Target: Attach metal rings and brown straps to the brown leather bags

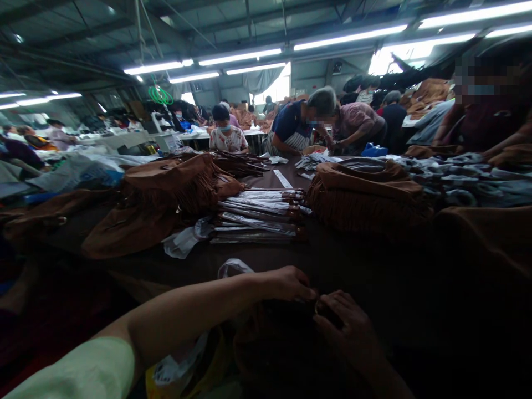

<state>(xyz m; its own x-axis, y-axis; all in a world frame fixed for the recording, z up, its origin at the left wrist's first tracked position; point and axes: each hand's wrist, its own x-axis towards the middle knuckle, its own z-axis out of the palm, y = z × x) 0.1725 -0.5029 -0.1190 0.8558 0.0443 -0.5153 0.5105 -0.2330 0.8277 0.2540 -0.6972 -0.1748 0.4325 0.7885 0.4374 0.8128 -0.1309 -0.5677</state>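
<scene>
My left hand (286, 284) reaches in from the lower left, fingers curled down onto a dark brown fringed bag (274, 343) lying in shadow right below me. My right hand (344, 327) comes up from the lower right and pinches the same bag at its top edge, fingertips nearly meeting those of the left. What exactly the fingers grip there is too dark to make out. A clear plastic wrapper (233, 269) lies just beyond my left wrist.
A stack of plastic-wrapped brown straps (257, 216) lies mid-table. Piles of brown fringed bags sit at left (166, 194) and right (369, 194). Grey folded items (469, 183) are stacked at far right. Several other people work at the table's far end (299, 127) and right side.
</scene>
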